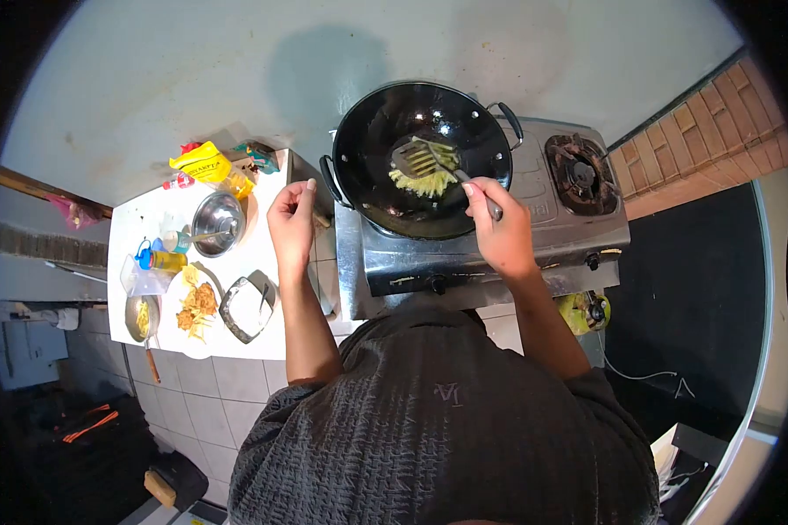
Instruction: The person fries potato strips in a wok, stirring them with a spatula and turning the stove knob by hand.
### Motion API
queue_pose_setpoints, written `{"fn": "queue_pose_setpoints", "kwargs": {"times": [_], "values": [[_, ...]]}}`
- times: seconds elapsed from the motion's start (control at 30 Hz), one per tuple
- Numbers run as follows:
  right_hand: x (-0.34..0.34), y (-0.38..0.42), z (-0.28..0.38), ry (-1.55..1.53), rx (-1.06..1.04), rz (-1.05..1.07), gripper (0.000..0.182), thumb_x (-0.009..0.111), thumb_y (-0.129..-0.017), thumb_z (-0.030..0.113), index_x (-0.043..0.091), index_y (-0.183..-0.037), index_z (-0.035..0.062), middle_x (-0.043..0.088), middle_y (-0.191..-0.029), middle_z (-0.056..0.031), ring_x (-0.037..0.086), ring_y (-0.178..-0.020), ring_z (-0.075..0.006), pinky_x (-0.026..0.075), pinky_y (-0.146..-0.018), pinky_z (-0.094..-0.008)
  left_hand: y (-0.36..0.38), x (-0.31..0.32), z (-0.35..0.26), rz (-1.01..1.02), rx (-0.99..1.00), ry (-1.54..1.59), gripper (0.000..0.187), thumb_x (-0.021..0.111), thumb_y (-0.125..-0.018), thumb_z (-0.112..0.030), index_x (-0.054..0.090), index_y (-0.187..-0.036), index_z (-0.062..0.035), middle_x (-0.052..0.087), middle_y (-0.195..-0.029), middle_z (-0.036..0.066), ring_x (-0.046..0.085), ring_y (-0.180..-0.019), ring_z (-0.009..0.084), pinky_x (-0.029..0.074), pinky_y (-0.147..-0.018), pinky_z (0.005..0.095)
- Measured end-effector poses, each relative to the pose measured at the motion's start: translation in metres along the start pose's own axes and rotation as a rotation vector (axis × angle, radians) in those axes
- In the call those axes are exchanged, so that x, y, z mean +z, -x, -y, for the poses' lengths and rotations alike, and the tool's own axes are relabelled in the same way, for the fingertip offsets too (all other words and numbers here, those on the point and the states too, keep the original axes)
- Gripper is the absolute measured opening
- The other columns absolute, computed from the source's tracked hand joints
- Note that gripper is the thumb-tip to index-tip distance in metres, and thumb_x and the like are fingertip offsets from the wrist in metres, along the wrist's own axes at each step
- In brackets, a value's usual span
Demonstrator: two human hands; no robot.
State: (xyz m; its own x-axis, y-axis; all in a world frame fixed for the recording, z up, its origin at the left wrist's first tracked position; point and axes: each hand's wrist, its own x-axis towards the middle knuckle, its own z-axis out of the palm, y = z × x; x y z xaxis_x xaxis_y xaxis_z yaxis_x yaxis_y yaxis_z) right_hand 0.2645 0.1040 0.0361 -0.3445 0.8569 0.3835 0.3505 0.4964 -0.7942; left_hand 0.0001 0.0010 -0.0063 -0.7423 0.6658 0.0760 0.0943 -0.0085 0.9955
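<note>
A black two-handled wok [376,122] sits on the left burner of the gas stove. Pale yellow-green shredded or strip-like food [425,184] lies in its bottom. My right hand [503,232] grips the handle of a slotted spatula [422,159], whose head rests on the food inside the wok. My left hand [292,219] is raised beside the wok's left handle [331,182], apart from it. Its fingers are closed, with thumb against fingers, and I see nothing in them.
Right of the wok is a bare burner [581,175]. The white table [162,219] on the left carries a steel bowl [208,245], a plate of fried food [182,284], a square dish of white powder [247,306], a small pan [140,302], bottles and a yellow packet [203,164].
</note>
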Motion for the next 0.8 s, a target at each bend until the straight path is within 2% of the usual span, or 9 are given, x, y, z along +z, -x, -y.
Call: {"fn": "queue_pose_setpoints", "kwargs": {"times": [0.07, 0.13, 0.3, 0.37, 0.43, 0.5, 0.6, 0.7, 0.8], "values": [[-0.004, 0.002, 0.000, -0.019, 0.048, -0.004, 0.015, 0.059, -0.093, 0.015, 0.064, -0.097, 0.0014, 0.060, -0.067, -0.0084, 0.059, -0.062, -0.0120, 0.045, -0.059, -0.0263, 0.002, 0.001, 0.000, 0.003, -0.016, -0.023, 0.018, 0.066, -0.090, -0.019, 0.066, -0.091, -0.0008, 0.054, -0.069, -0.007, 0.040, -0.059, 0.0004, 0.030, -0.053, 0.0171], [-0.013, -0.001, 0.005, 0.047, 0.049, -0.036, 0.015, 0.062, -0.090, 0.014, 0.064, -0.096, 0.0001, 0.066, -0.083, -0.0184, 0.066, -0.074, -0.0340, 0.049, -0.067, -0.0348, 0.002, 0.003, 0.002, -0.006, -0.011, -0.023, 0.018, 0.066, -0.091, -0.019, 0.066, -0.091, -0.0009, 0.054, -0.068, -0.007, 0.040, -0.059, 0.0003, 0.030, -0.053, 0.0170], [-0.028, 0.000, 0.011, 0.005, 0.031, -0.015, 0.014, 0.064, -0.088, 0.011, 0.064, -0.094, -0.0013, 0.066, -0.082, -0.0184, 0.066, -0.072, -0.0318, 0.049, -0.066, -0.0333, 0.004, 0.002, 0.005, 0.000, -0.037, 0.011, 0.018, 0.065, -0.091, -0.019, 0.066, -0.091, -0.0010, 0.054, -0.068, -0.008, 0.041, -0.060, 0.0004, 0.031, -0.055, 0.0169], [-0.024, 0.000, 0.011, 0.027, 0.019, -0.011, 0.013, 0.064, -0.088, 0.011, 0.064, -0.093, -0.0012, 0.066, -0.082, -0.0183, 0.066, -0.072, -0.0317, 0.049, -0.066, -0.0334, 0.003, 0.002, 0.006, 0.015, -0.032, -0.012, 0.019, 0.066, -0.090, -0.021, 0.067, -0.094, -0.0018, 0.056, -0.073, -0.007, 0.043, -0.065, 0.0011, 0.032, -0.060, 0.0168], [-0.019, 0.003, 0.008, 0.050, 0.010, -0.008, 0.013, 0.064, -0.088, 0.010, 0.064, -0.093, -0.0010, 0.066, -0.081, -0.0181, 0.066, -0.072, -0.0315, 0.050, -0.066, -0.0334, 0.004, 0.005, 0.009, 0.008, -0.020, -0.005, 0.018, 0.066, -0.091, -0.020, 0.067, -0.093, -0.0014, 0.056, -0.071, -0.007, 0.042, -0.063, 0.0011, 0.032, -0.058, 0.0171], [-0.009, 0.000, -0.001, 0.076, -0.149, -0.060, 0.012, 0.064, -0.088, 0.010, 0.064, -0.093, -0.0010, 0.066, -0.082, -0.0178, 0.066, -0.073, -0.0317, 0.050, -0.066, -0.0338, 0.000, 0.008, 0.007, -0.007, 0.005, 0.002, 0.018, 0.065, -0.091, -0.019, 0.067, -0.091, -0.0010, 0.055, -0.069, -0.007, 0.042, -0.061, 0.0011, 0.032, -0.055, 0.0173], [-0.009, 0.001, 0.003, 0.028, -0.009, -0.015, 0.012, 0.064, -0.088, 0.010, 0.064, -0.093, -0.0010, 0.067, -0.084, -0.0175, 0.066, -0.075, -0.0319, 0.050, -0.067, -0.0341, 0.002, 0.006, 0.004, -0.040, -0.003, -0.033, 0.018, 0.065, -0.091, -0.019, 0.067, -0.092, -0.0010, 0.055, -0.069, -0.006, 0.043, -0.061, 0.0016, 0.032, -0.056, 0.0177], [-0.002, -0.002, 0.004, 0.014, -0.084, -0.051, 0.012, 0.064, -0.088, 0.010, 0.064, -0.093, -0.0009, 0.067, -0.086, -0.0178, 0.067, -0.076, -0.0321, 0.051, -0.067, -0.0341, -0.002, 0.005, 0.007, -0.040, -0.020, -0.040, 0.020, 0.066, -0.090, -0.021, 0.067, -0.089, -0.0008, 0.055, -0.069, -0.006, 0.043, -0.061, 0.0026, 0.033, -0.056, 0.0184], [0.006, -0.003, 0.005, -0.095, -0.026, 0.022, 0.013, 0.063, -0.088, 0.010, 0.064, -0.094, -0.0009, 0.067, -0.087, -0.0181, 0.067, -0.077, -0.0318, 0.051, -0.068, -0.0344, -0.009, 0.006, 0.002, -0.056, -0.065, -0.130, 0.024, 0.067, -0.089, -0.024, 0.066, -0.084, -0.0003, 0.054, -0.067, -0.005, 0.042, -0.060, 0.0037, 0.033, -0.056, 0.0193]]}}
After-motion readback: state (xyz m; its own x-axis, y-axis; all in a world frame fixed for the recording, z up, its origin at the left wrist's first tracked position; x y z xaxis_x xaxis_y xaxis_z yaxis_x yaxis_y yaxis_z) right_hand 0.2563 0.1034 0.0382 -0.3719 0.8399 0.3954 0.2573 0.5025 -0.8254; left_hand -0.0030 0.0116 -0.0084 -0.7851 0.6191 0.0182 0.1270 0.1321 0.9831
